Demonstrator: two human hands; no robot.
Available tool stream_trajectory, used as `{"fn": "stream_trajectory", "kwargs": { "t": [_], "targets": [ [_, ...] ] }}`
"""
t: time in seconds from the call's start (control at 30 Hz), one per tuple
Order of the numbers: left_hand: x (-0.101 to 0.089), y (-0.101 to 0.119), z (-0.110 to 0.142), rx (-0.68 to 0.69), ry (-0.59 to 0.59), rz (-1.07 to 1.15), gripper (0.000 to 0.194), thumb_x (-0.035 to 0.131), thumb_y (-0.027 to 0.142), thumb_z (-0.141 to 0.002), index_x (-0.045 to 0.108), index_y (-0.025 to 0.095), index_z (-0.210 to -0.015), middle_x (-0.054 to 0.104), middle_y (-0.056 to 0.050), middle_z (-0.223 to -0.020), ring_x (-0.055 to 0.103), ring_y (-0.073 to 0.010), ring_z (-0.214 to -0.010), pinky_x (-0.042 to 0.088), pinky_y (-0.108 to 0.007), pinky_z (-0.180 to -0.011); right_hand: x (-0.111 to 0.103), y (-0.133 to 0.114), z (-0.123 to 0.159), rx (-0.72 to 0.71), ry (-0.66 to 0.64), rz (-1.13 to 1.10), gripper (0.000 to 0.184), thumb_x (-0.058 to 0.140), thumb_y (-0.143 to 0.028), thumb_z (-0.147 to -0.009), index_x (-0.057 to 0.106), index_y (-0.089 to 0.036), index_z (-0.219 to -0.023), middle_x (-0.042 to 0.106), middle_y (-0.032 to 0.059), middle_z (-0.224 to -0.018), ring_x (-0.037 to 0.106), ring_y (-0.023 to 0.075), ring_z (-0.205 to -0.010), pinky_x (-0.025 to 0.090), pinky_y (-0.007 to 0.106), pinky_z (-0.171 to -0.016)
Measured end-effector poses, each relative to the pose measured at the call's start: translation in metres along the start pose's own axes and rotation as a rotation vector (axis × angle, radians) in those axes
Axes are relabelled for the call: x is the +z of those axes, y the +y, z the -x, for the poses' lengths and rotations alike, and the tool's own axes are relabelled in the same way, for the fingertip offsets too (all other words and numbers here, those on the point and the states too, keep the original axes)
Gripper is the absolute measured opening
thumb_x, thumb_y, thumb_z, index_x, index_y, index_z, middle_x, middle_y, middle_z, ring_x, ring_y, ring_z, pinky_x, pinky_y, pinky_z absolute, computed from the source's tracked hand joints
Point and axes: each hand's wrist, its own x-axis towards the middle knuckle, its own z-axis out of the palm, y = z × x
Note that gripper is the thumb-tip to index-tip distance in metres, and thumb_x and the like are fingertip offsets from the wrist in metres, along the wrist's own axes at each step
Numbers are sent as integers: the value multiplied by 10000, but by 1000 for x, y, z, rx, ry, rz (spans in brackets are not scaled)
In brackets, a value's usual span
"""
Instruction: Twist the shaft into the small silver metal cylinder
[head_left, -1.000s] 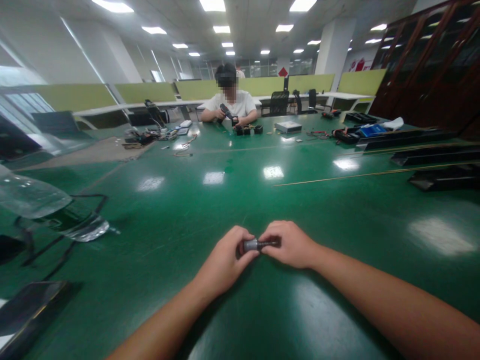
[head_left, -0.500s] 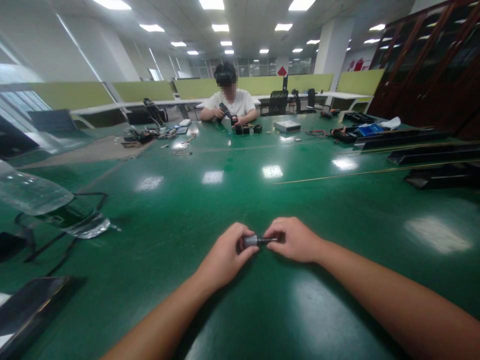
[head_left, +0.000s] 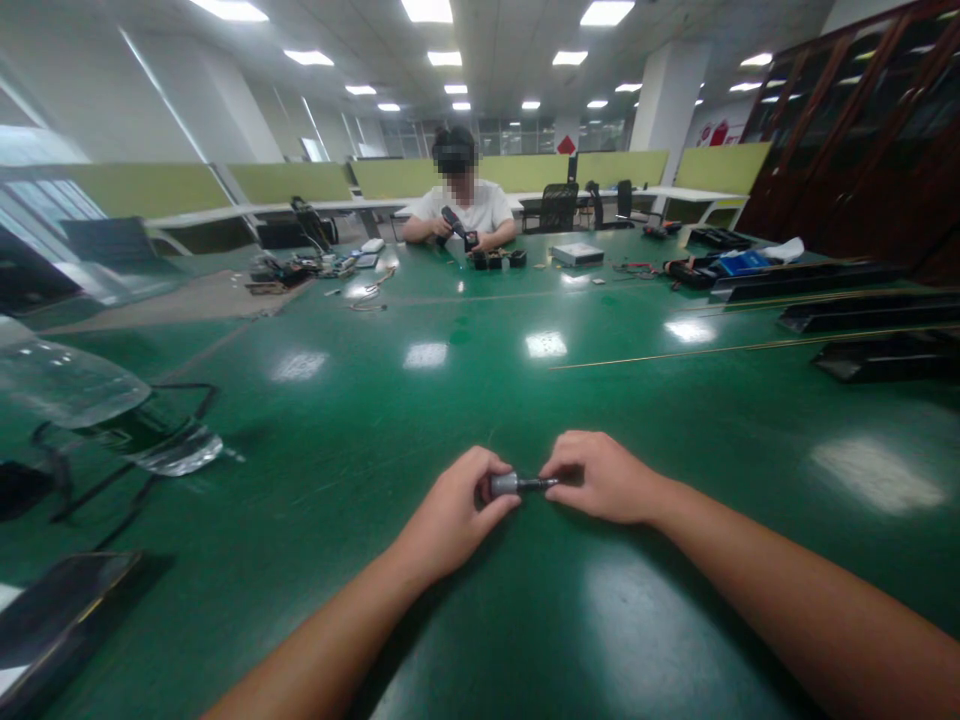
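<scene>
A small grey cylinder with a thin dark shaft (head_left: 506, 484) lies level, low over the green tabletop (head_left: 480, 410). My left hand (head_left: 455, 510) is closed round the cylinder's left end, thumb in front and fingers behind. From its right end the shaft points toward my right hand (head_left: 600, 478), whose thumb and forefinger pinch at the shaft's tip. A short stretch of shaft shows between the two hands. The exact kind of part is too small and blurred to tell.
A clear plastic bottle (head_left: 112, 400) lies on the left, near a black cable and a dark flat device (head_left: 64, 610). Across the table a person in a white shirt (head_left: 465, 205) holds a power drill (head_left: 454, 222). Black channels (head_left: 885, 355) lie at right.
My right hand has shifted slightly right, its fingertips now farther from the cylinder along the shaft. My left hand keeps its grip. The view has tipped very slightly.
</scene>
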Motion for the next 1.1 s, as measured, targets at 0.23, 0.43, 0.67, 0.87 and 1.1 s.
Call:
{"fn": "stream_trajectory", "kwargs": {
  "t": [0.23, 0.43, 0.67, 0.87, 1.1],
  "targets": [
    [0, -1, 0, 5, 4, 9, 155, 648, 251, -842, 568, 192, -961, 563, -6, -864, 539, -165, -756, 426, -282, -688, -4, 0, 0, 47, -39, 23, 114, 697, -205, -770, 748, -192, -871, 697, 31, -797, 602, 157, -774, 441, 270, -721],
    [0, -1, 0, -1, 8, 15, 155, 652, 260, -845, 571, 194, -959, 570, -5, -872, 544, -163, -760, 432, -281, -689, -15, 8, 3, 87, -84, 10, 117, 698, -204, -741, 744, -183, -847, 685, 22, -784, 604, 136, -710, 446, 246, -664],
    [-2, 0, 0, -1, -1, 18, 159, 643, 265, -852, 571, 195, -975, 583, -13, -893, 557, -170, -775, 443, -293, -704, -25, 21, 5, 150, -104, -68, 119, 691, -166, -706, 729, -159, -818, 687, 22, -768, 623, 139, -692, 473, 248, -654],
    [-1, 0, 0, 9, 9, 3, 144, 643, 256, -851, 581, 194, -966, 585, -12, -888, 557, -168, -775, 443, -284, -700, -20, 21, 6, 136, -90, -108, 106, 702, -183, -714, 733, -165, -815, 671, 13, -746, 610, 130, -670, 457, 238, -625],
    [1, 1, -2, -1, -2, -22, 159, 644, 283, -853, 606, 197, -981, 616, -18, -892, 575, -179, -788, 452, -295, -710, 2, 7, -3, 31, -19, -127, 115, 707, -225, -783, 745, -182, -883, 696, 30, -817, 615, 139, -740, 449, 249, -689]
  ]
}}
